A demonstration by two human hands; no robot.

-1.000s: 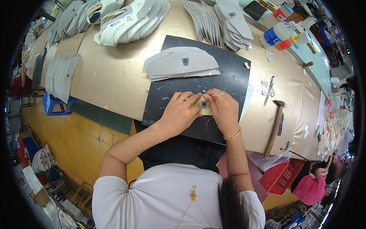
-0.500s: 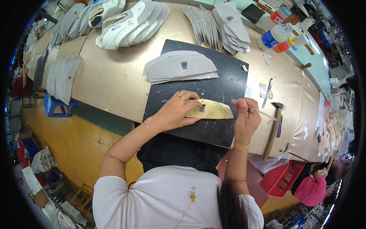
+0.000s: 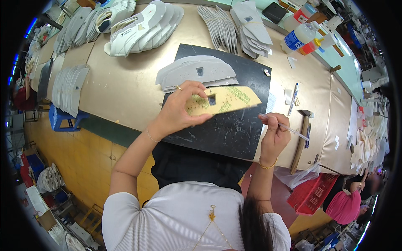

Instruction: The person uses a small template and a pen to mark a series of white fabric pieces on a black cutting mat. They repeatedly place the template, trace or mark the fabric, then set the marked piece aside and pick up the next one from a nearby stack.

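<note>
My left hand (image 3: 184, 108) grips the left end of a flat, curved pale-yellow piece (image 3: 234, 98) with green print and a small dark square near its middle. The piece is tilted, raised above a black work board (image 3: 201, 138). My right hand (image 3: 274, 134) is closed on a slim translucent pen-like stick (image 3: 298, 134), its tip pointing toward the piece but apart from it. Just beyond my left hand, a small pile of similar grey pieces (image 3: 217, 73) lies on the board, the top one bearing a dark square patch.
Stacked white-and-grey shoe uppers (image 3: 142, 31) and banded grey pieces (image 3: 251, 31) stand along the far side. At right lie a hammer (image 3: 300, 146), a blue-white pen (image 3: 293, 99) and bottles (image 3: 299, 37). A red basket (image 3: 312, 194) sits below the table's right edge; a person in pink (image 3: 343, 207) is beyond.
My left hand has lifted the yellow piece off the board and moved it away from me, tilting it. My right hand has shifted slightly right and nearer, still holding the stick.
</note>
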